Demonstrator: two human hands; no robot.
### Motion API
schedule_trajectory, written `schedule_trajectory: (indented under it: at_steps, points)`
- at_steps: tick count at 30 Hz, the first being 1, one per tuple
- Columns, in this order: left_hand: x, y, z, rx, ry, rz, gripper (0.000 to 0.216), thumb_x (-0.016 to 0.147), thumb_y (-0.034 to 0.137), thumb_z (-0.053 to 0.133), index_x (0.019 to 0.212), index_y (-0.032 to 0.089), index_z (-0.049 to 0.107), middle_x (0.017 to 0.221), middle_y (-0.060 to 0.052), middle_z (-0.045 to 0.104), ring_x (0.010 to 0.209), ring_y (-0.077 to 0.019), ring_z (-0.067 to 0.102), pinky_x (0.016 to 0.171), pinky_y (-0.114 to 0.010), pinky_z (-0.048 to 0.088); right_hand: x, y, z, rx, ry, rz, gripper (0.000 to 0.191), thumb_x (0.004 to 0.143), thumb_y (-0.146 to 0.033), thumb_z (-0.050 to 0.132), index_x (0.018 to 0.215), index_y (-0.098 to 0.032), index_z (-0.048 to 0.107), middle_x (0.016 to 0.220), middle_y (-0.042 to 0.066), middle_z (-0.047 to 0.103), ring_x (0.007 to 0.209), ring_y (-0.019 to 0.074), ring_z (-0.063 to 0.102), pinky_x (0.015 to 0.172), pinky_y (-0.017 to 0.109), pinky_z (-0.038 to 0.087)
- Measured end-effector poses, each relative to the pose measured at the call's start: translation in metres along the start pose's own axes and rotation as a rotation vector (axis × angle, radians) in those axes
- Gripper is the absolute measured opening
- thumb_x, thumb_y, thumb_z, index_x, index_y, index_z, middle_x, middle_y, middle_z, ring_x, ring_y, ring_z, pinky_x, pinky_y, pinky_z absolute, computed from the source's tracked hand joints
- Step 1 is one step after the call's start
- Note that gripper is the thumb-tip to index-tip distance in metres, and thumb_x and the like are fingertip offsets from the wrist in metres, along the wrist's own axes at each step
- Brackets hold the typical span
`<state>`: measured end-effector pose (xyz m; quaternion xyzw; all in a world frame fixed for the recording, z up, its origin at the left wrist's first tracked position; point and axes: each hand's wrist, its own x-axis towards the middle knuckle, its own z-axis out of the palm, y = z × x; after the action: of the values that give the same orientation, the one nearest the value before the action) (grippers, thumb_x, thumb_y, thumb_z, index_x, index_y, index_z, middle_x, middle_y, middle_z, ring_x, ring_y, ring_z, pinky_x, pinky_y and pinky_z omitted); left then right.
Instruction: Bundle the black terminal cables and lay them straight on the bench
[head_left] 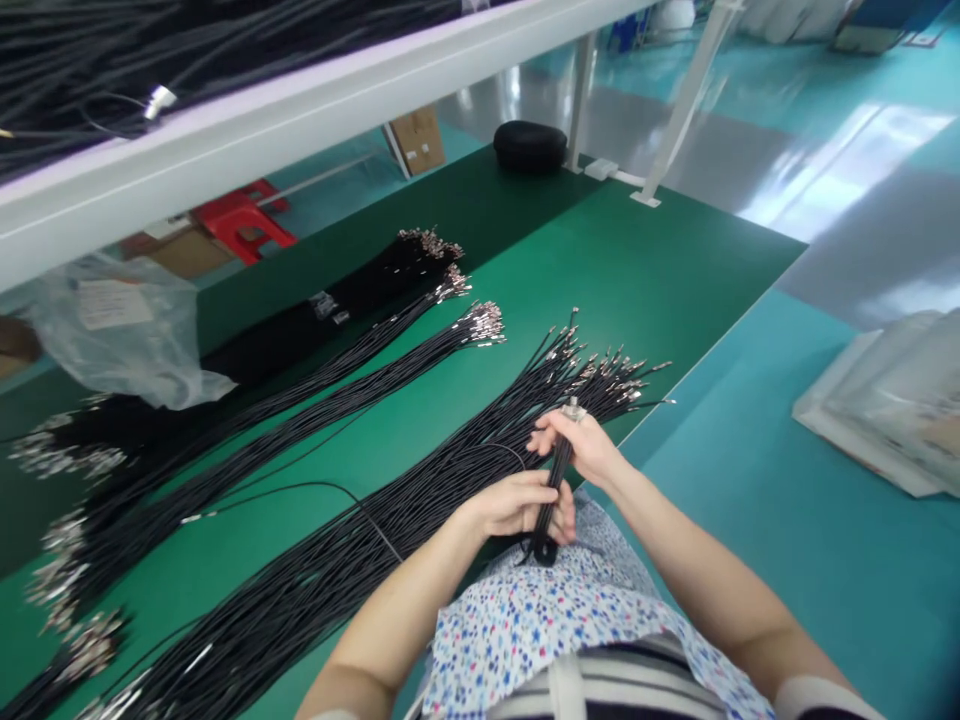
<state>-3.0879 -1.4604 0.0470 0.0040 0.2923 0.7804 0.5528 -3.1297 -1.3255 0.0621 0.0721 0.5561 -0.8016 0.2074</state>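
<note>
A folded bundle of black cables (553, 482) is held between my two hands, over my lap at the table's front edge. My left hand (523, 503) is closed around its lower part, with the looped end hanging below the fingers. Higher up, my right hand (581, 443) grips the bundle near its top, where metal connector ends (574, 408) stick out. Right beside my hands lies a wide spread of long black cables (420, 510), with metal tips (615, 378) fanned out at the far end.
More cable bunches (360, 372) lie behind on the green table (600, 260). A clear plastic bag (120, 320) sits at left. A white shelf rail (315, 105) crosses above, loaded with cables. A black case (529, 147) stands at the back. Plastic-wrapped packs (885, 400) lie at right.
</note>
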Motion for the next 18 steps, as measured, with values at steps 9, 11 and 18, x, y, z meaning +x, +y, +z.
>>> schedule_trajectory:
  at_steps: [9, 11, 18]
  points:
    - [0.014, 0.028, -0.038, -0.392, 0.352, 0.375, 0.024, 0.082, 0.035, 0.051, 0.071, 0.017, 0.039, 0.049, 0.009, 0.015, 0.034, -0.0012, 0.009, 0.031, -0.011, 0.007, 0.048, 0.021, -0.045, -0.190, 0.099, 0.103, 0.037, 0.067, -0.040, 0.066, 0.095, -0.017, 0.061, 0.078, 0.005, 0.068, 0.058, 0.0115, 0.059, 0.050, 0.021, 0.044]
    - [0.007, 0.033, -0.059, -0.480, 0.495, 0.514, 0.022, 0.084, 0.030, 0.048, 0.070, 0.016, 0.038, 0.050, 0.009, 0.012, 0.035, -0.0019, 0.007, 0.032, -0.012, 0.006, 0.056, 0.032, -0.082, -0.450, 0.449, 0.110, 0.030, 0.068, -0.044, 0.063, 0.077, -0.015, 0.062, 0.059, 0.003, 0.063, 0.048, 0.0108, 0.054, 0.046, 0.021, 0.041]
    - [0.009, 0.036, -0.077, -0.443, 0.615, 0.536, 0.020, 0.085, 0.030, 0.046, 0.071, 0.016, 0.042, 0.050, 0.008, 0.014, 0.034, -0.0019, 0.009, 0.032, -0.013, 0.006, 0.096, 0.019, -0.117, -1.489, 0.614, 0.362, 0.045, 0.069, -0.057, 0.052, 0.055, -0.015, 0.060, 0.064, 0.015, 0.063, 0.072, 0.0260, 0.061, 0.064, 0.034, 0.045]
